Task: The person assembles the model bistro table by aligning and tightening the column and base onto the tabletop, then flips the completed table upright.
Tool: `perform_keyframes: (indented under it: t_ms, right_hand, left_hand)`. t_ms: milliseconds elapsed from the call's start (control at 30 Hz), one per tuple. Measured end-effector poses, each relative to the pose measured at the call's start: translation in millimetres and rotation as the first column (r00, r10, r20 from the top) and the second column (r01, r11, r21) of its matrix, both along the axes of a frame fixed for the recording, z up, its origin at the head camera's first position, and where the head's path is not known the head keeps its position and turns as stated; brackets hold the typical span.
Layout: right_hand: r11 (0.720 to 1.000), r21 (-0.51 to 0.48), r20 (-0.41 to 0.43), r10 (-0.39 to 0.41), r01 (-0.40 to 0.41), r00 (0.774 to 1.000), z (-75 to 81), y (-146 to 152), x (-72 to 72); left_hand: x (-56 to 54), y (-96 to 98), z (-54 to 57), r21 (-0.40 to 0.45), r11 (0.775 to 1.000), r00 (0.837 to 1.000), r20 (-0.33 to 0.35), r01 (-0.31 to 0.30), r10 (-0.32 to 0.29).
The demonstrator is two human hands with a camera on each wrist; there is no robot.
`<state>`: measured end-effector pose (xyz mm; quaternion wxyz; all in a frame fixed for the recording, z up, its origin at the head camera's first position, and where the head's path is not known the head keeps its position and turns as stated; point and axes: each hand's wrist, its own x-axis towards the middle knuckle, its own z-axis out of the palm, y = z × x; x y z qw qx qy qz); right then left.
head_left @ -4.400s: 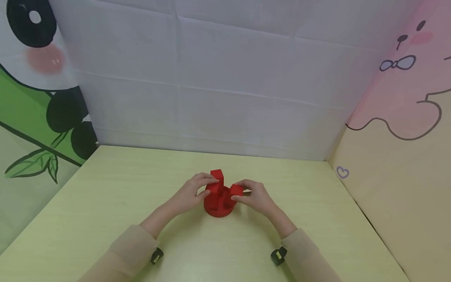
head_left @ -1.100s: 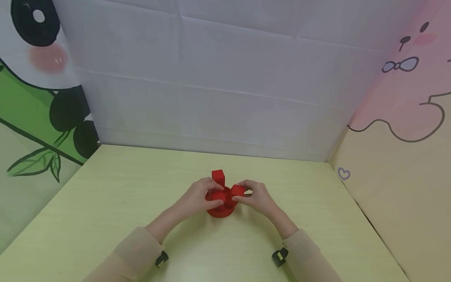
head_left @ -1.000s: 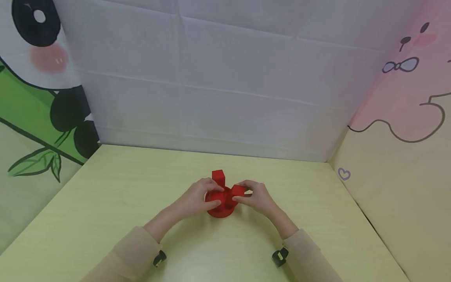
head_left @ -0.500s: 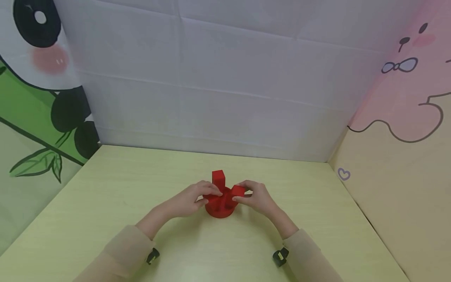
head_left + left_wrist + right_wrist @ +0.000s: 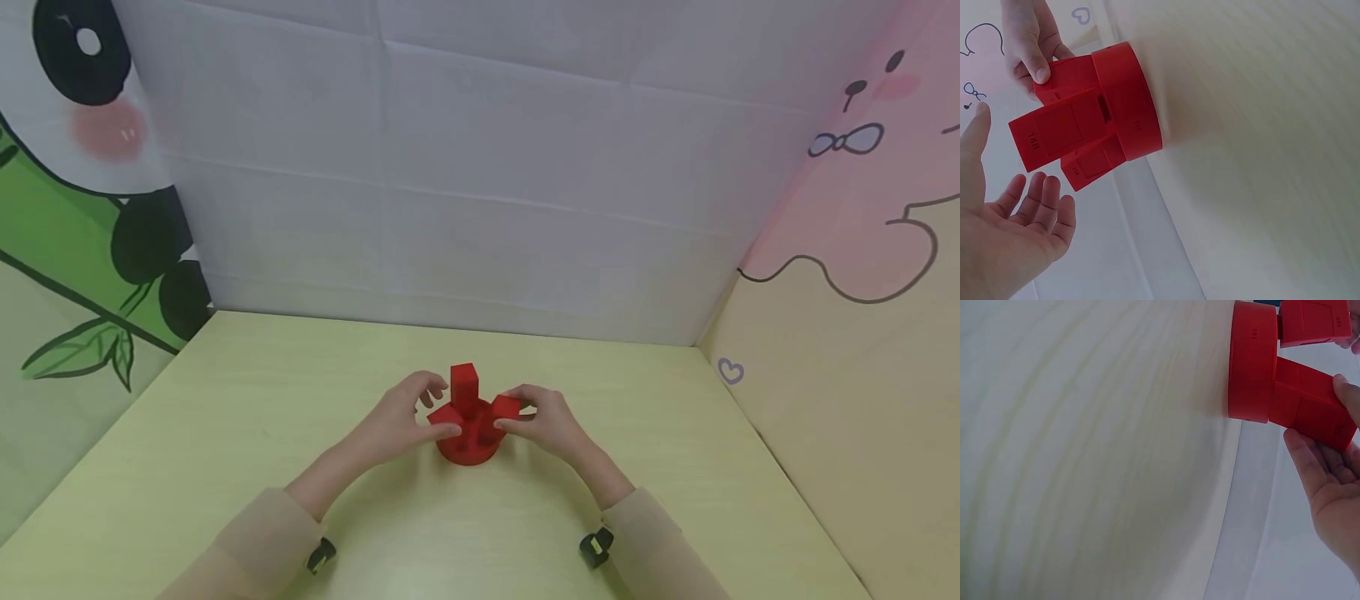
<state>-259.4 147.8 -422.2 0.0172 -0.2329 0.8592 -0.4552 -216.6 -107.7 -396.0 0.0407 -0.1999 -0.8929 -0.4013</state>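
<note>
A round red base (image 5: 468, 455) stands on the table with three red rectangular blocks rising from it. The left block (image 5: 446, 417) leans outward to the left, while the back block (image 5: 465, 382) stands tall. My left hand (image 5: 388, 425) is spread around the left block. In the left wrist view, the thumb and fingers of this hand (image 5: 1013, 234) are apart from the number-marked block (image 5: 1063, 128). Between thumb and fingers, my right hand (image 5: 551, 421) pinches the right block (image 5: 506, 407), which tilts outward. The right wrist view shows this block (image 5: 1313, 403) joined to the base (image 5: 1252, 362).
The pale wooden table (image 5: 600, 500) spreads around the base. A white sheet wall (image 5: 487, 208) closes off the back. Painted panels stand at the left (image 5: 82, 250) and right (image 5: 847, 375). Black wrist cameras hang below both sleeves.
My left hand has let go of the left block and its fingers have opened away. That block, more upright at first, now leans left. My right hand keeps its pinch, almost unmoved.
</note>
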Motion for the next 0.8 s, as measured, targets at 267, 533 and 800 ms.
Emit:
perform_keyframes:
  t_ms: [267,533,800]
  right_hand:
    - [1.000,-0.010,0.002,0.003,-0.003,1.000,-1.2,0.0,0.0]
    - [1.000,-0.015,0.007,-0.001,0.001,1.000,-1.8,-0.2,-0.9]
    - [1.000,0.007,0.008,-0.012,0.012,1.000,-1.2,-0.3,-0.5]
  left_hand:
    - [-1.6,-1.6,0.0,-0.023,1.000,1.000,0.023,-0.002,0.003]
    - [-10.7,-11.1,-1.2,-0.074,0.988,0.988,-0.055,0.138,-0.143]
    - [-17.4,-16.2,-0.1,-0.115,0.965,0.966,-0.074,0.238,-0.247]
